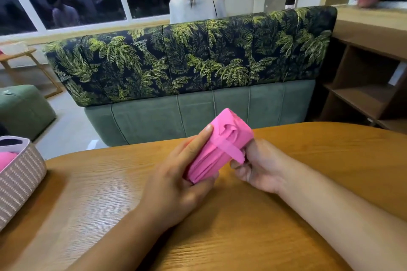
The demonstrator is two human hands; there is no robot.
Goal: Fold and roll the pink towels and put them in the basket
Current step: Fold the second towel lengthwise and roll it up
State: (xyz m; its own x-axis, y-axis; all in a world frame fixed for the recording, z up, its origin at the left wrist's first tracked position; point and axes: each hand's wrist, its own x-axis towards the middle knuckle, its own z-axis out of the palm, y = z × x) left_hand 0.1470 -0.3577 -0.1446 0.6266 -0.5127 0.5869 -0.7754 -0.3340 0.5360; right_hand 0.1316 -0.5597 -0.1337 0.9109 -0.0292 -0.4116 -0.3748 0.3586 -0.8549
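Wood table (pixel 88 193), left hand (pixel 176 182) and right hand (pixel 262 167) gripping rolled towel (pixel 220 145), basket (pixel 19 178) at left edge, leaf-print sofa (pixel 187 61) behind, shelves (pixel 363 86) right

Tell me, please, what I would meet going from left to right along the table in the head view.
basket → left hand → towel → right hand
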